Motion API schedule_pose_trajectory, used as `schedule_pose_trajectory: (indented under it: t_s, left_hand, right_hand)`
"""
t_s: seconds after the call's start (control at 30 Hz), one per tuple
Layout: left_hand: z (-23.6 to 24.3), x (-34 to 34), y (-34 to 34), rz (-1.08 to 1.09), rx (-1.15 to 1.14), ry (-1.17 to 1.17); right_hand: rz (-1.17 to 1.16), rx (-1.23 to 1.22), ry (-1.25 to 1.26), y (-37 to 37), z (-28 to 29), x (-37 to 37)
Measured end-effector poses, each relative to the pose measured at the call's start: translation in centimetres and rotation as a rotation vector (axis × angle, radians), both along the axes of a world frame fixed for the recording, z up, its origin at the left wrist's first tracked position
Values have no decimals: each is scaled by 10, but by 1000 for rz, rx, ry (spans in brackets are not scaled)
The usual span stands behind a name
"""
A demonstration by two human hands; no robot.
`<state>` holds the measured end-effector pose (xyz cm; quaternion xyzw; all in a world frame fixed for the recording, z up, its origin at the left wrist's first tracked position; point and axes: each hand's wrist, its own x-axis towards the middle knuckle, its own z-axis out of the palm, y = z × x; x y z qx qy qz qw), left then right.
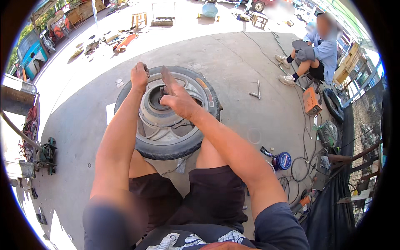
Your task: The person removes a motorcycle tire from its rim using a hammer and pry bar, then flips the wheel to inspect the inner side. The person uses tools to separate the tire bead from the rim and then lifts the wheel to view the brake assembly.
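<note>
A wheel with a black tyre (166,154) and silver-grey spokes lies between my knees. At its centre is a thick round hub (155,113) with a dark recess and a short axle stub. My left hand (140,77) is raised over the wheel's far left rim, fingers curled closed; what they hold, if anything, is hidden. Over the hub, my right hand (180,99) has its fingers stretched out and its thumb pointing left near the axle. The fingers look dark with grime. A dark cable (183,126) crosses the spokes below my right hand.
A T-shaped metal tool (257,91) lies on the concrete to the right. Farther right are an orange machine (311,101), a blue round tin (281,161) and tangled cables. A person (321,52) sits at the far right. A green-black metal tool (47,156) stands at left.
</note>
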<state>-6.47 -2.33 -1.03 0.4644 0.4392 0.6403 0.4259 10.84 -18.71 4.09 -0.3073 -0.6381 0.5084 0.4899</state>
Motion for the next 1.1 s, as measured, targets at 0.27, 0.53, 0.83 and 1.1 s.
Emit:
schedule_pose_trajectory:
  t_s: [0.27,0.53,0.83,1.1]
  left_hand:
    - [4,5,-3,-52,1,22]
    - [11,7,-13,-43,-3,24]
    - [7,8,-8,-47,13,25]
    - [3,6,-3,-57,-15,26]
  right_hand:
    - [-220,-112,9,19,-17,16]
    - [-121,50,132,17,-15,19]
    - [-190,-36,-2,4,-11,12]
    - [-465,35,28,16,-24,42]
